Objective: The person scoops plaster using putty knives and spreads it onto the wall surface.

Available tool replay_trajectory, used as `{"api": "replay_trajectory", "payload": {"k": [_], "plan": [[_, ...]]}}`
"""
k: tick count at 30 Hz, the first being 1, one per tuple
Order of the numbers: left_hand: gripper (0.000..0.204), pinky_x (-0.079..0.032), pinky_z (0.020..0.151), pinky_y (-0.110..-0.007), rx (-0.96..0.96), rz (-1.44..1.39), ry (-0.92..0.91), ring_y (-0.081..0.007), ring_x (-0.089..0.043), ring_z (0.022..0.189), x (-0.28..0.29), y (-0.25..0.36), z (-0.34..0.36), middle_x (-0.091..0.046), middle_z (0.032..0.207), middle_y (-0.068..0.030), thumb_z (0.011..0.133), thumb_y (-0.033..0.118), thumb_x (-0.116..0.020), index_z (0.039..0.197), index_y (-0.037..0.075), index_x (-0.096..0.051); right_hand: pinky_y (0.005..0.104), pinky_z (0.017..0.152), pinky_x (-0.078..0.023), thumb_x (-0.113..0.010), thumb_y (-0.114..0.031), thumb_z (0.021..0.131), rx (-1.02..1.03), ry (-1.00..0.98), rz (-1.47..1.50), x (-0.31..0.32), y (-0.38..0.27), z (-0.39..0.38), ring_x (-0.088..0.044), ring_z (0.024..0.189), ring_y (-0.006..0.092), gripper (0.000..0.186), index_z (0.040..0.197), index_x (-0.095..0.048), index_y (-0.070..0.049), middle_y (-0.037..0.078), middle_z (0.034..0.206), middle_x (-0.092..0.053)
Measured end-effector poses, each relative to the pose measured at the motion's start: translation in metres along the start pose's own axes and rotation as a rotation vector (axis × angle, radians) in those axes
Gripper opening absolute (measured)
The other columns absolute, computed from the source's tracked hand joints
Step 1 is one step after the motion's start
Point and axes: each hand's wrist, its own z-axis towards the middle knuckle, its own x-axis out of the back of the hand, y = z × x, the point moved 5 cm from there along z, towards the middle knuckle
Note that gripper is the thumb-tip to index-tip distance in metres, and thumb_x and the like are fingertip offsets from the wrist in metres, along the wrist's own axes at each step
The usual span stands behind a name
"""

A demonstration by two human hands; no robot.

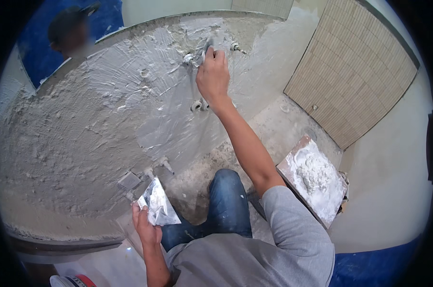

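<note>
Filling most of your view is the wall [59,158], rough and grey on the left, with white plaster [125,71] smeared over the upper middle, and your right hand [213,74] is up at that smeared area. The board [287,166] sits low to the right, out past your right elbow and well apart from both hands, with a pile of paste [314,170] on it. The metal plate [171,216] is down low in your left hand [147,227]; you're pinching its edge between thumb and fingers, and there's white stuff on top. Then the blade [208,46]: your right fingers are bunched round it, near the upper pipe ends [189,59]. Your hand hides most of it, so can't tell if it's touching the wall.

Counts, big to small: one wall, one board, one pile, one plate, one small square box [129,180] just up and left of the plate, at least six pipe ends (two high, two mid, two low), one blade.
</note>
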Motion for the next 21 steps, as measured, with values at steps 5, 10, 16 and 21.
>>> {"api": "replay_trajectory", "payload": {"k": [5,10,16,21], "plan": [[0.038,-0.051,0.097,-0.037,-0.007,-0.012,-0.018,-0.0232,-0.065,0.113,0.001,-0.004,0.002,-0.063,0.128,-0.0137,0.099,0.006,-0.044,0.136,0.0,-0.048,0.0501,0.091,-0.049,-0.056,-0.004,0.086,-0.102,0.037,-0.011,0.022,0.035,0.001,-0.058,0.102,0.0415,0.038,0.123,-0.058,0.004,0.023,0.113,-0.054],[0.039,-0.05,0.1,-0.037,-0.014,-0.007,-0.044,-0.0241,-0.064,0.115,0.003,-0.004,0.001,-0.063,0.13,-0.0138,0.099,0.005,-0.044,0.137,0.0,-0.048,0.0497,0.091,-0.048,-0.054,-0.003,0.087,-0.14,0.048,-0.043,0.001,0.03,0.025,-0.059,0.106,0.0405,0.041,0.127,-0.059,0.004,0.023,0.112,-0.056],[0.038,-0.049,0.102,-0.037,-0.017,-0.054,-0.062,-0.0247,-0.064,0.116,0.001,-0.008,0.002,-0.062,0.129,-0.0148,0.098,0.005,-0.044,0.136,0.0,-0.047,0.0486,0.09,-0.05,-0.056,-0.003,0.087,0.068,-0.04,0.037,0.011,0.0,-0.035,-0.058,0.105,0.0394,0.045,0.131,-0.055,0.006,0.021,0.112,-0.054],[0.037,-0.05,0.1,-0.038,0.023,-0.004,-0.008,-0.0246,-0.064,0.115,0.008,-0.011,0.001,-0.063,0.128,-0.0149,0.098,0.005,-0.043,0.134,0.0,-0.048,0.0478,0.092,-0.048,-0.057,-0.003,0.087,-0.16,-0.022,0.026,0.007,0.043,-0.032,-0.057,0.107,0.0396,0.045,0.131,-0.056,0.007,0.022,0.113,-0.054]]}}
